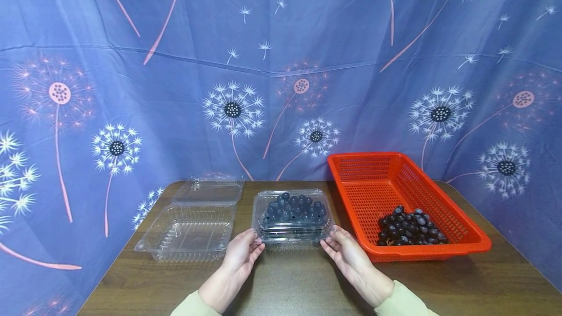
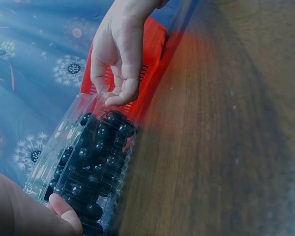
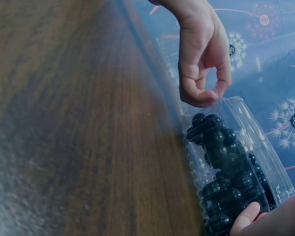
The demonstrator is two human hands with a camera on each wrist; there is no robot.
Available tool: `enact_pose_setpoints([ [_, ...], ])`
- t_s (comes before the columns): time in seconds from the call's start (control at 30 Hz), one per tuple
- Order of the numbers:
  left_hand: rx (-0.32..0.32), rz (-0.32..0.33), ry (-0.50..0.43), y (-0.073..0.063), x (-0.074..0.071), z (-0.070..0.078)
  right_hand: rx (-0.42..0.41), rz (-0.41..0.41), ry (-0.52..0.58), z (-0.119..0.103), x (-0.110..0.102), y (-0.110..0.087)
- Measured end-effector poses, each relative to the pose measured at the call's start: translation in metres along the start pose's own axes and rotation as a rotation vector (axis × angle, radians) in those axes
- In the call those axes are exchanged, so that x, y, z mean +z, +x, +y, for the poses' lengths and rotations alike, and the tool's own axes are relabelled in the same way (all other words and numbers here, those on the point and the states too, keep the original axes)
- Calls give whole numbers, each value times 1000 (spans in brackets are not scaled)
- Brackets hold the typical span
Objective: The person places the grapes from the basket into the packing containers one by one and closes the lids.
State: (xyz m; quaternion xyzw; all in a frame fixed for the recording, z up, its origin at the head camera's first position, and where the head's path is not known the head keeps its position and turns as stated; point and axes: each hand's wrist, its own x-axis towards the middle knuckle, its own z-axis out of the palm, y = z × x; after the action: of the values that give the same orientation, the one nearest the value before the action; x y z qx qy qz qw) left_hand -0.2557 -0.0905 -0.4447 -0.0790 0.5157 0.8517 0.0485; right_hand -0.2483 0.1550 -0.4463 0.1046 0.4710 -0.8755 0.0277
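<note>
In the head view, a clear plastic clamshell box (image 1: 274,234) stands at the middle of the table with its lid down over dark grapes (image 1: 298,208). My left hand (image 1: 240,255) pinches its front left corner between thumb and fingers. At the front right corner, my right hand (image 1: 349,257) pinches the rim the same way. The left wrist view shows the right hand (image 2: 120,59) with its fingertips on the rim. In the right wrist view the left hand (image 3: 201,59) grips the opposite end, and grapes (image 3: 223,157) show through the side wall.
Left on the table (image 1: 290,282) lies a second clear clamshell (image 1: 193,238), its lid (image 1: 208,191) folded back. To the right sits a red plastic basket (image 1: 364,194) with a heap of dark grapes (image 1: 410,228) at its near end. A blue dandelion-print cloth (image 1: 272,101) hangs behind.
</note>
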Motion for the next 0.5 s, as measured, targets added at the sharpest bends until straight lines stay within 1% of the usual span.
enact_pose_setpoints([
  [0.3, 13, 44, -31, 5, 7, 0, -7, -11, 12, -1, 1, 6],
  [0.5, 19, 70, -45, 9, 11, -1, -20, -17, 0, -1, 1, 11],
])
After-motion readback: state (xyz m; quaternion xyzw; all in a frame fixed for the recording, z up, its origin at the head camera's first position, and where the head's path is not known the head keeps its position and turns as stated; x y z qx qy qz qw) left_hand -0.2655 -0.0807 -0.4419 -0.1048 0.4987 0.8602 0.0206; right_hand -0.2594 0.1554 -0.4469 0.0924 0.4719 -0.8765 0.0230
